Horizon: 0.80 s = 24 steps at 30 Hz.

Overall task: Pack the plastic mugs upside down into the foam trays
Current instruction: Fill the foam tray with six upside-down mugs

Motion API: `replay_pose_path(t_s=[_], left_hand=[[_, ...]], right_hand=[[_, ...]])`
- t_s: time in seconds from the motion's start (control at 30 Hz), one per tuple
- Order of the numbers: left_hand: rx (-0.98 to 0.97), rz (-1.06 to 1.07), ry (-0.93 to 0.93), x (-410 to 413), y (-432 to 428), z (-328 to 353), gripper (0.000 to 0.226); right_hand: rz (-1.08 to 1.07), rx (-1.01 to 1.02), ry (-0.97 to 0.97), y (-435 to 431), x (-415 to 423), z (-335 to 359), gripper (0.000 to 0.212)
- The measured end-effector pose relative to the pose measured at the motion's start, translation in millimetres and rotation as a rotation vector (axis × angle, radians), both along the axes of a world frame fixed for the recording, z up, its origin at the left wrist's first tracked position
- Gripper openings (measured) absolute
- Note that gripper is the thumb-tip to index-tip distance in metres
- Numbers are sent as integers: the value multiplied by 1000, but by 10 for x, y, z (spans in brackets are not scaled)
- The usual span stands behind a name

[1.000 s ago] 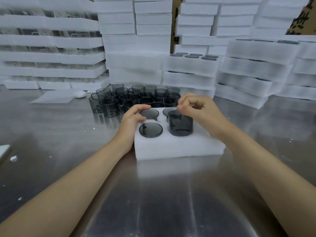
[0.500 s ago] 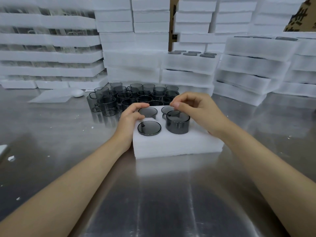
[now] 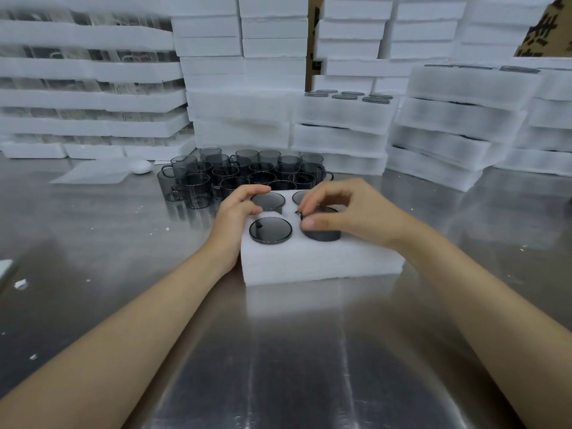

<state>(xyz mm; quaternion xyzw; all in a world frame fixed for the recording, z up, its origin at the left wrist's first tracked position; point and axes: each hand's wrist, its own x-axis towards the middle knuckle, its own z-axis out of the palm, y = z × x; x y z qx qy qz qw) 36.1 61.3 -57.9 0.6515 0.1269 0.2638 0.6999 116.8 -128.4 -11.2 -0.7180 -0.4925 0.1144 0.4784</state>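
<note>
The right hand (image 3: 349,212) is curled over a smoky grey mug (image 3: 322,234). Its thumb presses the mug's near side and its fingertips are bent down onto the upturned base, so it is pinching the mug. The mug stands upside down in the near right pocket of the foam tray (image 3: 322,261), sunk most of the way in, with a dark band showing above the foam.

The left hand (image 3: 238,213) holds the tray's left edge, with the palm against the side and bent fingers lying over the top beside the far left pocket.

Three seated mugs are inverted in the other pockets. The near left one (image 3: 270,229) and the far left one (image 3: 267,201) have their bases level with the foam, and the far right one (image 3: 301,196) is half hidden by the right hand's fingers. The tray rests on a shiny steel desk (image 3: 309,351).

Just behind the tray, a cluster of loose mugs (image 3: 244,174) stands upright, handles outward. To their left, a small white oval object (image 3: 140,166) sits at the edge of a flat foam sheet (image 3: 93,174). White crumbs (image 3: 21,284) dot the desk on the left.

Stacked foam trays (image 3: 241,88) wall off the back. One packed tray (image 3: 346,113) shows round grey bases on top. A cardboard box (image 3: 546,29) at the upper right carries black characters, cut off and unreadable.
</note>
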Motion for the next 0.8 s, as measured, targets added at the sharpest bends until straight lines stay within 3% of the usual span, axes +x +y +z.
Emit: replay_pose_path(t_s=[0.1, 0.2, 0.3, 0.4, 0.53, 0.63, 0.8], left_hand=[[20, 24, -17, 17, -14, 3, 34], [102, 274, -102, 59, 39, -34, 31], [450, 502, -78, 17, 230, -71, 36], [804, 444, 41, 3, 436, -143, 47], [1040, 275, 235, 37, 475, -229, 56], [1106, 293, 234, 37, 476, -249, 52], [1112, 442, 204, 2, 398, -221, 40]], right_hand=[[-29, -103, -76, 18, -17, -8, 21], [-38, -165, -130, 19, 0, 2, 13], [-16, -172, -93, 6, 37, -4, 10], [-12, -146, -54, -1, 59, -40, 13], [-15, -125, -75, 6, 58, -56, 12], [-23, -141, -106, -4, 53, -48, 8], [-75, -90, -63, -30, 22, -14, 38]])
